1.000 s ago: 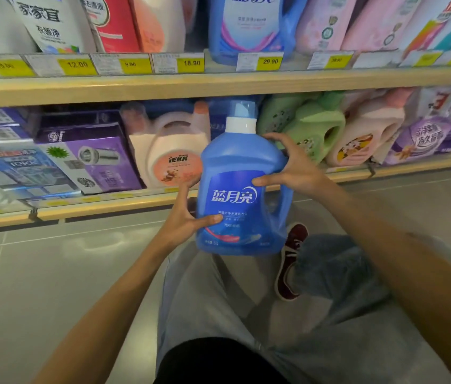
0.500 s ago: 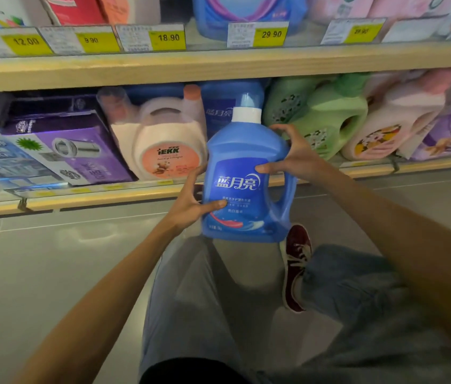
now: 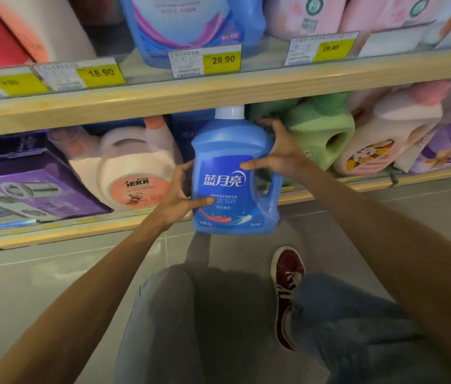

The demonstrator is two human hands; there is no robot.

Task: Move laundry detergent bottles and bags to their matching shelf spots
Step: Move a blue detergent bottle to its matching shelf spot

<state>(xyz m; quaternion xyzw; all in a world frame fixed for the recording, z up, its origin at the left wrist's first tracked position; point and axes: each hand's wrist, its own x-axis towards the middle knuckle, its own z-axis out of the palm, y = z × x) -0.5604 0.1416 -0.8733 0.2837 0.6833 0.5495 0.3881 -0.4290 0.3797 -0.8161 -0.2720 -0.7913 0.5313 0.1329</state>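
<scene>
A blue detergent bottle [image 3: 232,151] with a white cap and a dark blue label is held upright in front of the bottom shelf [image 3: 80,231]. My left hand [image 3: 177,195] grips its lower left side, thumb across the label. My right hand [image 3: 279,151] holds its upper right side by the handle. The cap sits just under the edge of the upper shelf [image 3: 163,98]. Behind the bottle, a dark blue bottle [image 3: 182,131] of the same kind stands in the shelf gap, mostly hidden.
On the bottom shelf are a cream bottle [image 3: 130,167] at left, purple boxes [image 3: 33,184] further left, green bottles [image 3: 321,134] and a pale pink bottle [image 3: 385,137] at right. A big blue bottle [image 3: 191,23] stands above. My knees and a red shoe [image 3: 286,295] are below.
Both hands have carried the blue bottle forward and up toward the bottom shelf gap; its cap now reaches the upper shelf's edge. The camera has moved closer to the shelves.
</scene>
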